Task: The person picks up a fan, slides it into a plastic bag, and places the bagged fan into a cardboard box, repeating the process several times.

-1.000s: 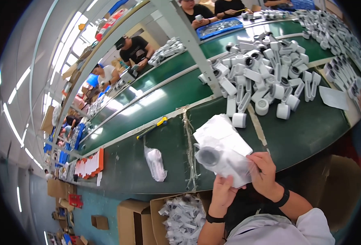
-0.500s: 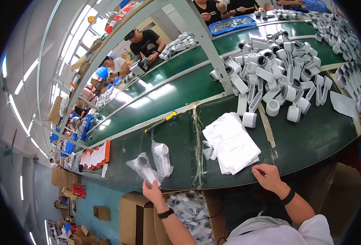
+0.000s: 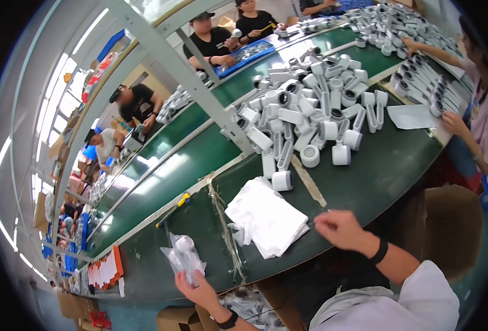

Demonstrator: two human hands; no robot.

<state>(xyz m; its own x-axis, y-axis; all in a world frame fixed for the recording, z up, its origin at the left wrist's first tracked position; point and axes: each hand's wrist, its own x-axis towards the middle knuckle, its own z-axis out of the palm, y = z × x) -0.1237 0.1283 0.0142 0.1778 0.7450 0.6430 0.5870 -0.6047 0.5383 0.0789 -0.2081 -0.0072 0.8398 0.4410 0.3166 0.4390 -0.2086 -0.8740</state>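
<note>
My left hand (image 3: 194, 288) is at the near edge of the green bench, fingers apart, touching the lower end of a clear plastic bag (image 3: 173, 260) with a white handheld fan inside. Another bagged fan (image 3: 186, 244) lies against it, and the two overlap. My right hand (image 3: 339, 228) hovers over the bench edge with curled fingers, slightly blurred, and nothing shows in it. Just left of it lies a stack of thin white bags (image 3: 267, 216). Beyond the stack rises a large heap of white and grey handheld fans (image 3: 310, 105).
A yellow-and-dark hand tool (image 3: 173, 209) lies beyond the bagged fans. An orange box of papers (image 3: 106, 269) sits farther left. Below the edge stands a carton of bagged fans (image 3: 249, 306). A metal post (image 3: 200, 99) rises from the bench. Co-workers sit opposite; one person (image 3: 478, 105) is at the right.
The view has swung right. My left hand has brought its bagged fan onto the other one, and its fingers have loosened. My right hand has moved off the stack's corner.
</note>
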